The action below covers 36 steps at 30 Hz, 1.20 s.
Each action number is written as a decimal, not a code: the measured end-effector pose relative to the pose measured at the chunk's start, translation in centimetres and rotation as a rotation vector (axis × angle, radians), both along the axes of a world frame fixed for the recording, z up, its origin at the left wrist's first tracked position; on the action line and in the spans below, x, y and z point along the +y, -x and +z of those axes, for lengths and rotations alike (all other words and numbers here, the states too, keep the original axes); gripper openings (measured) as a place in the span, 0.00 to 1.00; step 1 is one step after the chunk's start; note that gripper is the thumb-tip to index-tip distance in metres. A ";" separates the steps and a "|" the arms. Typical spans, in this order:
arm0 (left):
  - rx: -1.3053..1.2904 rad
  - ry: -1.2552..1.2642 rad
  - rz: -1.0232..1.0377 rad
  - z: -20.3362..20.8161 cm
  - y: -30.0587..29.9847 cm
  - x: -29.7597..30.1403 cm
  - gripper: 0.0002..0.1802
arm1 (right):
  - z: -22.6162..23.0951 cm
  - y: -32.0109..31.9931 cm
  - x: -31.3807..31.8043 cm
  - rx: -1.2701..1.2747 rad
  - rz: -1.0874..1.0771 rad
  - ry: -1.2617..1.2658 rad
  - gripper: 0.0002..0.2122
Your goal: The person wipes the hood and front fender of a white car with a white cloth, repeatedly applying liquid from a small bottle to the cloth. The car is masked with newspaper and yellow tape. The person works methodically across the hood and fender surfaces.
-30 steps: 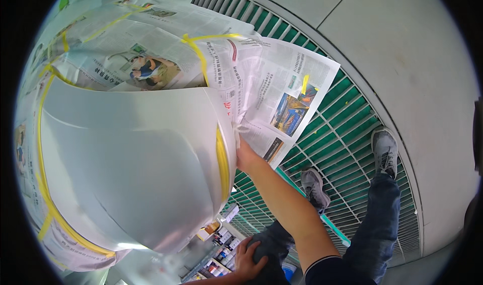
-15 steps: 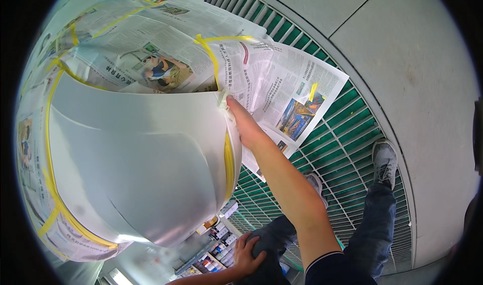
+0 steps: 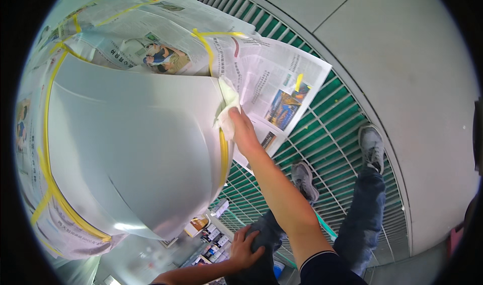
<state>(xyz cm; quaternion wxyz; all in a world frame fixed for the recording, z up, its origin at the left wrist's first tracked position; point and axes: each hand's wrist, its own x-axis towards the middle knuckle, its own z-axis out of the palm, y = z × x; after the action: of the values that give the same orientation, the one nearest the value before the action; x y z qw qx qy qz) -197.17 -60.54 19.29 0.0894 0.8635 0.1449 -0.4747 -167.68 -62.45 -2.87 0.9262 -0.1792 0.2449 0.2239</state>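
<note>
A smooth silver-grey car body panel [image 3: 136, 134] fills the left side, framed by yellow masking tape [image 3: 46, 149]. My right hand [image 3: 243, 131] is closed on a crumpled white cloth [image 3: 229, 103]. It presses the cloth to the right edge of the panel, just above a strip of tape folded along that edge. My left hand [image 3: 246, 245] lies on my bent knee with its fingers spread, and it holds nothing.
Masking newspaper [image 3: 282, 83] hangs out over the floor grating [image 3: 327, 149], which has green beneath its bars. Both my shoes [image 3: 371, 144] stand on the grating. Beyond it curves a grey concrete floor [image 3: 402, 58]. Shelves with containers [image 3: 214, 244] show below the panel.
My right hand has slid down along the panel's right edge with the cloth, and more of the cloth shows. My left hand stays on my knee. The whole view has shifted slightly.
</note>
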 end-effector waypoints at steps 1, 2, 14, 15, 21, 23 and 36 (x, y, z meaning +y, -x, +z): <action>0.029 0.006 -0.027 0.0 0.3 0.0 0.34 | -0.7 1.5 -0.2 0.079 0.088 -0.010 0.29; 0.030 0.025 -0.044 0.0 0.7 -0.1 0.34 | -1.6 3.4 -0.9 0.198 0.075 -0.179 0.29; -0.484 0.279 0.220 8.7 0.0 -9.2 0.31 | 24.7 5.5 -27.8 0.287 0.037 -0.766 0.31; -0.592 0.288 0.248 12.7 -4.4 -11.2 0.30 | 27.8 4.7 -28.8 0.295 0.108 -0.659 0.32; -1.150 0.256 -0.215 31.4 -13.7 -14.3 0.27 | 45.8 3.3 -29.7 0.320 0.402 -0.661 0.30; -1.156 0.186 -0.279 35.7 -12.9 -14.0 0.23 | 49.9 4.3 -29.0 0.282 0.500 -0.685 0.30; -1.290 0.377 0.504 54.3 17.6 -12.7 0.05 | 63.1 27.8 -20.0 0.078 1.245 -0.497 0.29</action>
<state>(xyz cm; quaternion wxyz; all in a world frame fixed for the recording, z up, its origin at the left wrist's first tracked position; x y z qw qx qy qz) -214.74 -73.21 73.57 0.4119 0.8821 0.1735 0.1485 -195.44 -82.46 60.18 0.6283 -0.0605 0.0701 0.7724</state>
